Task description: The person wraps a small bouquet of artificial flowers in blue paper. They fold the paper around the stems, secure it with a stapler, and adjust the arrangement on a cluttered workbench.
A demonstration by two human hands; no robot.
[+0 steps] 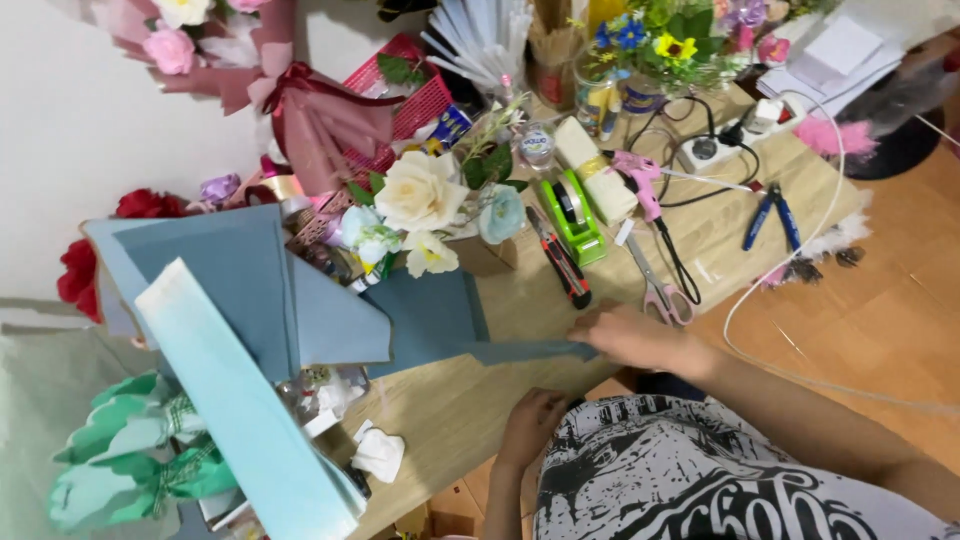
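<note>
Blue-grey wrapping paper lies folded on the wooden table, its thin tip running right. Left hand grips the table's near edge, fingers curled over it. Right hand presses flat on the paper's tip (fingers spread, not clenched). Pink scissors lie just beyond.

I see bare table near my hands. Past them, scissors, a red cutter and flowers block the way.
</note>
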